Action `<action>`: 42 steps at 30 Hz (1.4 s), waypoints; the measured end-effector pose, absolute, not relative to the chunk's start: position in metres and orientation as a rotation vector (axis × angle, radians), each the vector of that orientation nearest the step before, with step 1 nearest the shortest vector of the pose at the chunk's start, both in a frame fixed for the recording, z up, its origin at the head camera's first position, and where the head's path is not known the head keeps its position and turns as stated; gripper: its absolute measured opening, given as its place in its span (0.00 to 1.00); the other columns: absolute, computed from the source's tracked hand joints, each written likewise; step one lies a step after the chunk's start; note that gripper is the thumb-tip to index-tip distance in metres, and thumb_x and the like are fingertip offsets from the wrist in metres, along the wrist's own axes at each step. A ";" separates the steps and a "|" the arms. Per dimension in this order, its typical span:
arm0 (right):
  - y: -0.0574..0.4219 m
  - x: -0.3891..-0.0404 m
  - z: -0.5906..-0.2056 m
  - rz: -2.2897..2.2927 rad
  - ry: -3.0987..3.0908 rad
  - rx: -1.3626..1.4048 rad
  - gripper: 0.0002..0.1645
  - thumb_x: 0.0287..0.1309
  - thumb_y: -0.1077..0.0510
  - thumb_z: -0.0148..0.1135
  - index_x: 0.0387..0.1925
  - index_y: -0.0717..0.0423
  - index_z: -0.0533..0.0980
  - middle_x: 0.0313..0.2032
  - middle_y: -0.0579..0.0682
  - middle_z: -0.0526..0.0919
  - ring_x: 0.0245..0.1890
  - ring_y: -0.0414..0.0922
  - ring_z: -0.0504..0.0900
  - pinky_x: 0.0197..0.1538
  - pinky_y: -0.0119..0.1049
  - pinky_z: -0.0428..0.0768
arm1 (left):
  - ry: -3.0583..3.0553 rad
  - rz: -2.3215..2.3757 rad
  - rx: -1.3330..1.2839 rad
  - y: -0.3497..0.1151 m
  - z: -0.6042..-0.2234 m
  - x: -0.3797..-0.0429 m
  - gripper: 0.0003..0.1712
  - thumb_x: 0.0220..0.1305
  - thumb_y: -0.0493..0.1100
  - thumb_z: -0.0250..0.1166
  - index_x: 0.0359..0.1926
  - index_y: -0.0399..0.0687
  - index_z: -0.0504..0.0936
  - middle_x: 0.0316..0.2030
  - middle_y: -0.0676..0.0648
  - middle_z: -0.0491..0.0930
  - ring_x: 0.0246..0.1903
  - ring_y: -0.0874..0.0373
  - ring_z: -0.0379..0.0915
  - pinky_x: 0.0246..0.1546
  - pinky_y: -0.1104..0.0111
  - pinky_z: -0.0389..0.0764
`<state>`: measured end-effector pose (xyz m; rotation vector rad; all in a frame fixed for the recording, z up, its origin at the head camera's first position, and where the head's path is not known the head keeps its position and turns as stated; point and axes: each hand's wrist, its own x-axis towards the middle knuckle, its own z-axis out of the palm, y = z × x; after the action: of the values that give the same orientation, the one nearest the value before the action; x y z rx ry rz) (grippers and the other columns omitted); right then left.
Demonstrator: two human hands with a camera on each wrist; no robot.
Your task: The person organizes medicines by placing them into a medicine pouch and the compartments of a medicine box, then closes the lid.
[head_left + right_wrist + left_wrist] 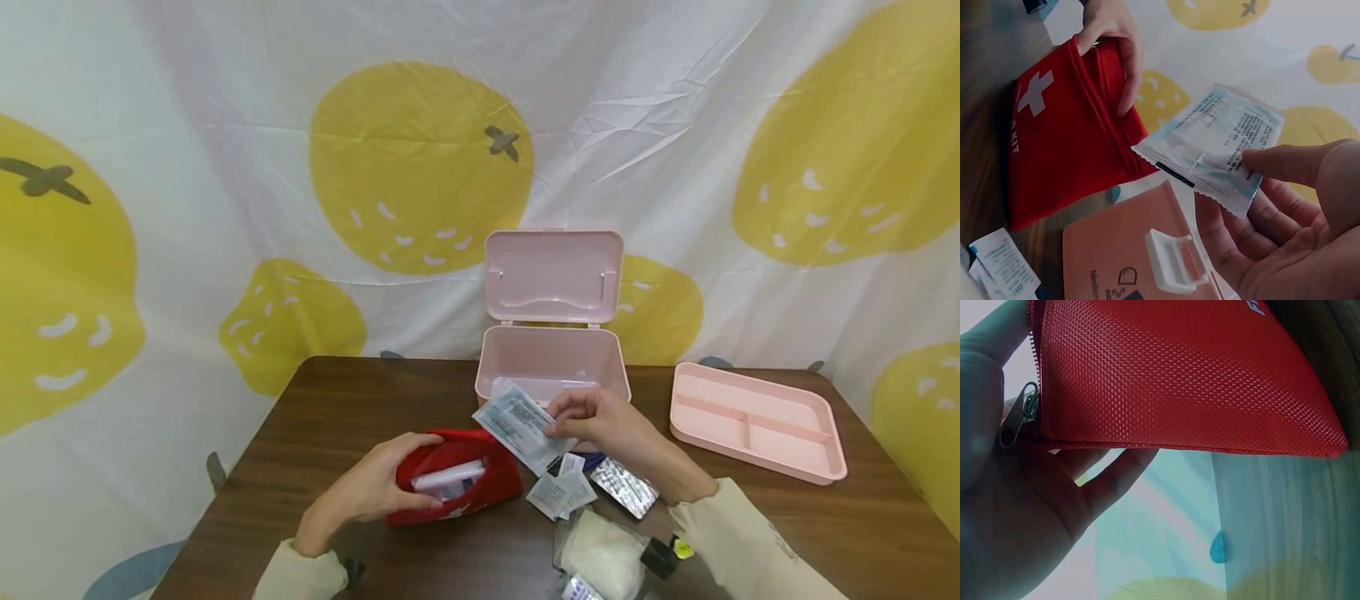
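Left grip holds red pouch, mouth wide; right grip pinches packet. Best: pouch steady, packet flat.

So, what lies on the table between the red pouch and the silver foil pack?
In the head view, small white packets lie between the pouch and the foil pack, with something dark blue partly showing.

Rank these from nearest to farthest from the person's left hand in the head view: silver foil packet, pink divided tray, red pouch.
1. Red pouch: gripped by the left hand.
2. Silver foil packet: on the table, right of the pouch.
3. Pink divided tray: farther right, beyond the packet.
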<state>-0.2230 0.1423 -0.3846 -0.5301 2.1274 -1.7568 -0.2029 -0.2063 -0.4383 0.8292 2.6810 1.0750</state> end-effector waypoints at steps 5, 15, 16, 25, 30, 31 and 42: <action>0.131 -0.227 -0.382 -1.794 2.120 -0.530 0.11 0.58 0.65 0.67 0.40 0.68 0.75 0.30 0.48 0.85 0.35 0.41 0.82 0.43 0.39 0.84 | 2.673 1.081 0.832 -0.204 -0.438 -0.203 0.42 0.52 0.55 0.77 0.65 0.50 0.71 0.55 0.52 0.76 0.51 0.56 0.74 0.51 0.62 0.80; 0.108 -0.233 -0.379 -1.802 2.138 -0.566 0.11 0.58 0.66 0.67 0.40 0.69 0.76 0.34 0.53 0.86 0.37 0.45 0.82 0.47 0.51 0.84 | 2.684 1.069 0.841 -0.203 -0.437 -0.203 0.42 0.51 0.54 0.77 0.65 0.49 0.71 0.55 0.51 0.77 0.51 0.55 0.74 0.51 0.61 0.80; 0.106 -0.233 -0.379 -1.802 2.125 -0.566 0.11 0.58 0.66 0.67 0.40 0.68 0.76 0.35 0.54 0.86 0.38 0.46 0.82 0.47 0.52 0.84 | 2.685 1.069 0.843 -0.203 -0.436 -0.203 0.42 0.51 0.54 0.77 0.65 0.49 0.71 0.55 0.52 0.77 0.51 0.55 0.74 0.51 0.61 0.80; 0.088 -0.234 -0.383 -1.742 2.213 -0.625 0.08 0.58 0.65 0.66 0.38 0.64 0.78 0.35 0.55 0.85 0.36 0.46 0.80 0.41 0.51 0.85 | 2.706 1.050 0.843 -0.203 -0.436 -0.203 0.42 0.51 0.55 0.77 0.65 0.50 0.71 0.56 0.50 0.76 0.51 0.55 0.73 0.52 0.59 0.80; 0.078 -0.230 -0.387 -1.617 2.373 -0.826 0.03 0.57 0.66 0.66 0.35 0.61 0.80 0.32 0.53 0.85 0.33 0.42 0.80 0.36 0.34 0.81 | 2.702 1.070 0.880 -0.203 -0.438 -0.203 0.42 0.52 0.53 0.77 0.66 0.51 0.71 0.56 0.48 0.77 0.51 0.54 0.75 0.54 0.57 0.79; 0.076 -0.229 -0.388 -1.584 2.406 -0.859 0.03 0.57 0.66 0.66 0.34 0.59 0.80 0.32 0.52 0.86 0.33 0.42 0.80 0.37 0.33 0.80 | 2.701 1.076 0.895 -0.203 -0.438 -0.204 0.42 0.52 0.52 0.77 0.66 0.51 0.71 0.56 0.49 0.77 0.52 0.53 0.75 0.55 0.57 0.79; 0.061 -0.218 -0.395 -1.272 2.622 -1.077 0.08 0.56 0.67 0.68 0.34 0.52 0.80 0.34 0.47 0.86 0.35 0.37 0.82 0.44 0.34 0.82 | 2.686 1.098 0.884 -0.204 -0.438 -0.204 0.39 0.50 0.54 0.78 0.62 0.51 0.73 0.52 0.56 0.78 0.49 0.59 0.75 0.56 0.59 0.78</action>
<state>-0.2182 0.0608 -0.3953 -1.0767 2.6216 -1.2725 -0.2042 -0.2035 -0.4376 0.8839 2.6864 1.0979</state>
